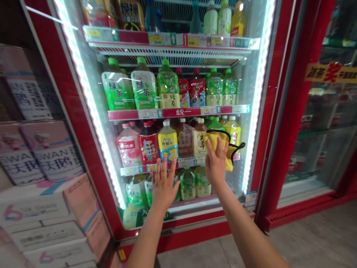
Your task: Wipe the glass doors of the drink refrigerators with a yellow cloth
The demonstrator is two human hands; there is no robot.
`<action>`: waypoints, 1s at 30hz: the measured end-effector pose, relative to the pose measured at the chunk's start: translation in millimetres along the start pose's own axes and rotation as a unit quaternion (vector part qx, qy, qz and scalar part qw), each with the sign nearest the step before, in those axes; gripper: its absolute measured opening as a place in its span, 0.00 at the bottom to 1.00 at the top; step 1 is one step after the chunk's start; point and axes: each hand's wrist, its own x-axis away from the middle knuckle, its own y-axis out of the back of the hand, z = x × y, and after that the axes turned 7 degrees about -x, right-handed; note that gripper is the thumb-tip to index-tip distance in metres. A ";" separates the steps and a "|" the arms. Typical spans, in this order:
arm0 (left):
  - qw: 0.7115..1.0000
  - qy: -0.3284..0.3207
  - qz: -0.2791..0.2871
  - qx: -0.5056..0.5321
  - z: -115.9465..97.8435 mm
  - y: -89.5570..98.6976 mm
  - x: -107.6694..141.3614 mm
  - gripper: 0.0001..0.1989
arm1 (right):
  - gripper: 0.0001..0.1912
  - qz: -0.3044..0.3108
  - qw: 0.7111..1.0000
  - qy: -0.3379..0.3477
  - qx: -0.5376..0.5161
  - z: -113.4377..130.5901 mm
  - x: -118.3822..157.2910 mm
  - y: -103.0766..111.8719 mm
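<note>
While under right grip [216,163], fingers [219,147] apart, yellow cloth [229,159], long axis aslant, loop [241,146] rightward.

Yellow cloth [228,158] against glass door [76,115].
Cloth: black edging, folded and creased, lower corner hanging down, black loop sticking out to the right; sits right of centre, around mid-height on the pane. Door: upright, red frame, clear see-through glass, faint light streaks upper left.
</note>
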 end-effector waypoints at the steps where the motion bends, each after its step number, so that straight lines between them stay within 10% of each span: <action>1: 1.000 0.004 0.001 0.004 0.5 -0.2 0.4 0.53 | 0.40 0.040 0.999 0.020 0.002 11.9 5.4 -5.0; 5: 0.999 0.027 -0.015 0.009 3.2 -1.2 1.5 0.57 | 0.35 0.146 0.984 0.097 0.040 20.9 21.9 -0.9; 13: 0.999 0.022 -0.024 0.002 5.8 -0.9 5.1 0.56 | 0.36 -0.092 0.995 -0.043 0.012 -49.6 8.0 18.0; 19: 0.999 0.027 -0.038 0.014 7.5 -3.8 6.4 0.56 | 0.36 0.099 0.990 0.093 0.033 5.4 49.1 -14.6; 23: 0.998 0.028 -0.059 0.026 8.5 -10.1 8.0 0.54 | 0.36 0.213 0.954 0.202 0.050 -7.8 62.1 -1.5; 30: 0.998 0.020 -0.062 0.026 9.2 -10.3 10.9 0.52 | 0.33 -0.033 0.998 0.013 0.059 -53.7 30.3 16.1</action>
